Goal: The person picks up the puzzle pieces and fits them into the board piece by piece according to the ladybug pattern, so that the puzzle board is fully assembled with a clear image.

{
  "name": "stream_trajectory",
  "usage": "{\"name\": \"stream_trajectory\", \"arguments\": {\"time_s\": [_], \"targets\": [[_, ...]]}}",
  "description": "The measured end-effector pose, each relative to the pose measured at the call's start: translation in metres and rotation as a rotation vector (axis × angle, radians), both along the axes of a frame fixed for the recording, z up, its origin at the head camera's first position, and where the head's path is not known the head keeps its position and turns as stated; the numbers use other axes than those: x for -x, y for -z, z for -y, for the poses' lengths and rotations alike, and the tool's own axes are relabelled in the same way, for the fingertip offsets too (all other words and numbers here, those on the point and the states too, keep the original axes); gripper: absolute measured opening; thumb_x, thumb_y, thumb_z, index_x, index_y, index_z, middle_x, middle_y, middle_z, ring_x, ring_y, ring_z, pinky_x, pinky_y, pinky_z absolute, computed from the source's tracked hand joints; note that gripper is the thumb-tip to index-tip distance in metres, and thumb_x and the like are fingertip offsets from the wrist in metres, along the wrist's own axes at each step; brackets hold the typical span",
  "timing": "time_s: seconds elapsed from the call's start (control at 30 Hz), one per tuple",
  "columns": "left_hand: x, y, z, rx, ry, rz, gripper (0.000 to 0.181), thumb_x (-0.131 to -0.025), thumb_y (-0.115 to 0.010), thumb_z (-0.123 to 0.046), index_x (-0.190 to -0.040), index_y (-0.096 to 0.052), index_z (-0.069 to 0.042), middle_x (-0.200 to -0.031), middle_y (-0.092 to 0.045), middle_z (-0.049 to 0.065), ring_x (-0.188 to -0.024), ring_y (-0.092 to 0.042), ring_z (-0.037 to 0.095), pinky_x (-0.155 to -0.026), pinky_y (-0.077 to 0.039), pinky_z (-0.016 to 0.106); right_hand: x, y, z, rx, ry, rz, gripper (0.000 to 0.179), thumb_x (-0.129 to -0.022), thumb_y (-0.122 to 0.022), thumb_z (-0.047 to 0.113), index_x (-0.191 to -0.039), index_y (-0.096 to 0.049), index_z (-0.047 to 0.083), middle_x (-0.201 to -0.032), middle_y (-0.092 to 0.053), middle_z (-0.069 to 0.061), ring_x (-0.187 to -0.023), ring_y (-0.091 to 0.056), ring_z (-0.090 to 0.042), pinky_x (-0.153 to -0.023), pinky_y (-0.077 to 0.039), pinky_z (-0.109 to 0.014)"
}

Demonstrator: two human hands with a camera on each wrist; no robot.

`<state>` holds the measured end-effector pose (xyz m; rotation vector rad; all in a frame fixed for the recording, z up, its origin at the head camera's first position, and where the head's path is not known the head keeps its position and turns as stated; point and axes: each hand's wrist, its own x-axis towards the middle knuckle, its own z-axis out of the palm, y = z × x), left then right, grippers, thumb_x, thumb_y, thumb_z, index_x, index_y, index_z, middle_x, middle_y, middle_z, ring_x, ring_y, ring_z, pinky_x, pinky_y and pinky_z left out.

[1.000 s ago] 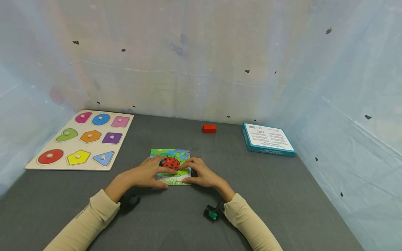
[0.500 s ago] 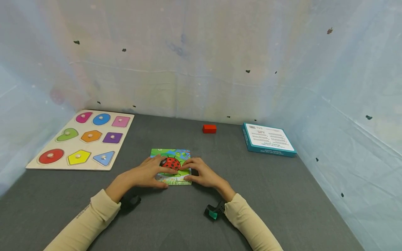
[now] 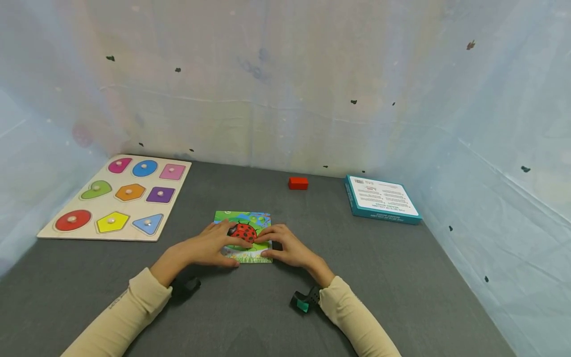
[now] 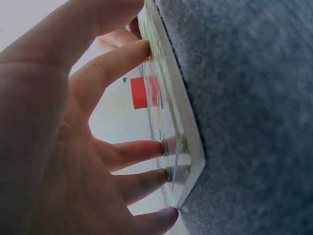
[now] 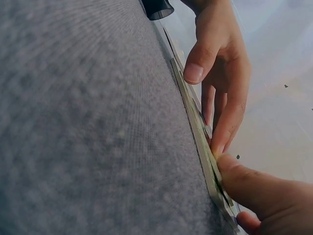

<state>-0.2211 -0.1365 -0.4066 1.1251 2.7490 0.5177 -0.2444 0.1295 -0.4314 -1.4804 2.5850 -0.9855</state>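
A small square ladybug puzzle (image 3: 247,259) lies flat on the dark grey cloth. My left hand (image 3: 208,246) spreads its fingers over the left side, with fingertips touching the picture and the thumb at the near edge. In the left wrist view, those fingers (image 4: 139,149) rest on its shiny face. My right hand (image 3: 289,246) rests on the right side, with the index finger by the ladybug and the thumb near the lower right corner. The right wrist view shows the right thumb (image 5: 239,176) pressing at the edge, where a thin layer sits slightly raised above the base.
A wooden shape board (image 3: 102,208) with colourful knobbed pieces lies at the back left. Behind the puzzle stands a red block (image 3: 298,183). A teal and white box (image 3: 382,199) lies at the back right. Pale sheeting (image 3: 285,124) encloses the table.
The right thumb has shifted slightly right along the puzzle's lower edge. A gap line in the grass at the lower right no longer shows. The left hand holds its place.
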Motion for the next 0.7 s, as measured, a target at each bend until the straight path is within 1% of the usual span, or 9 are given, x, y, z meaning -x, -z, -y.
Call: {"name": "stream_trajectory", "arguments": {"time_s": [0.07,0.3,0.4,0.53,0.7], "targets": [[0.0001,-0.0001,0.0,-0.005,0.003,-0.006,0.049,-0.08,-0.068,-0.047,-0.127,-0.058,-0.035,-0.141,-0.034,0.025,-0.133,-0.027,0.04,-0.1,-0.017,0.068,-0.0007,0.0,0.0002,0.004,-0.001,-0.009,0.035,-0.084,-0.069,0.015,-0.118,-0.064,0.006,-0.122,-0.056,-0.009,-0.119,-0.041,-0.023,-0.101,-0.031,-0.042],[0.0001,0.0,0.0005,-0.015,0.015,-0.018,0.05,-0.081,-0.068,-0.046,-0.128,-0.057,-0.034,-0.141,-0.034,0.026,-0.132,-0.028,0.04,-0.099,-0.019,0.068,-0.0042,-0.0036,0.0018,-0.02,-0.004,-0.084,0.033,-0.084,-0.069,0.016,-0.115,-0.065,0.008,-0.116,-0.058,-0.007,-0.115,-0.044,-0.023,-0.099,-0.033,-0.041],[-0.0005,-0.0012,0.0013,-0.019,0.02,-0.027,0.05,-0.081,-0.068,-0.045,-0.128,-0.057,-0.034,-0.14,-0.035,0.026,-0.131,-0.029,0.041,-0.098,-0.02,0.068,-0.0054,-0.0052,0.0023,-0.034,0.002,-0.073,0.032,-0.085,-0.068,0.017,-0.116,-0.064,0.007,-0.12,-0.056,-0.009,-0.117,-0.042,-0.024,-0.099,-0.032,-0.043],[-0.0005,-0.0019,0.0033,-0.023,0.025,-0.022,0.05,-0.082,-0.069,-0.042,-0.129,-0.056,-0.033,-0.14,-0.036,0.026,-0.131,-0.029,0.042,-0.098,-0.02,0.069,-0.0049,-0.0041,0.0026,-0.056,0.011,-0.03,0.033,-0.088,-0.065,0.018,-0.12,-0.06,0.007,-0.128,-0.051,-0.01,-0.122,-0.038,-0.024,-0.101,-0.029,-0.044],[0.0005,-0.0023,0.005,-0.026,0.036,-0.009,0.049,-0.083,-0.068,-0.039,-0.13,-0.055,-0.033,-0.141,-0.035,0.026,-0.131,-0.027,0.043,-0.097,-0.02,0.069,-0.0035,-0.0015,0.0014,-0.058,0.014,0.002,0.034,-0.09,-0.062,0.018,-0.123,-0.058,0.009,-0.13,-0.049,-0.01,-0.123,-0.036,-0.024,-0.101,-0.028,-0.046]]}}
